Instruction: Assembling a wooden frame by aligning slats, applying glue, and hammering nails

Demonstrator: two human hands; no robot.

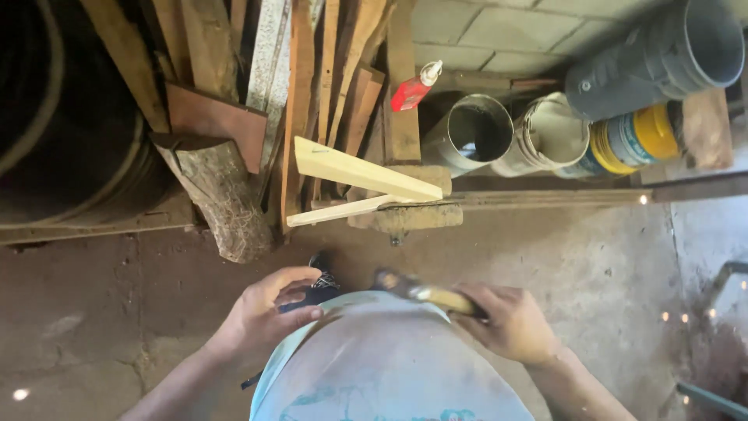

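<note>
My right hand (510,323) grips a tool with a worn wooden handle (436,297), its dark head pointing left near my shirt; it looks like a hammer. My left hand (269,308) is curled against my waist at the hem of my light shirt (382,366), fingers touching a dark object (321,287) that is mostly hidden. Ahead on the ground lie two pale wooden strips (366,173), one crossing over the other, resting on a wooden block (409,217).
Planks and boards (312,70) lean against the wall at the back. A log (222,195) stands left of the strips. A red glue bottle (415,87), metal cans (475,132), a grey pipe (662,54) and a large dark drum (62,117) line the wall.
</note>
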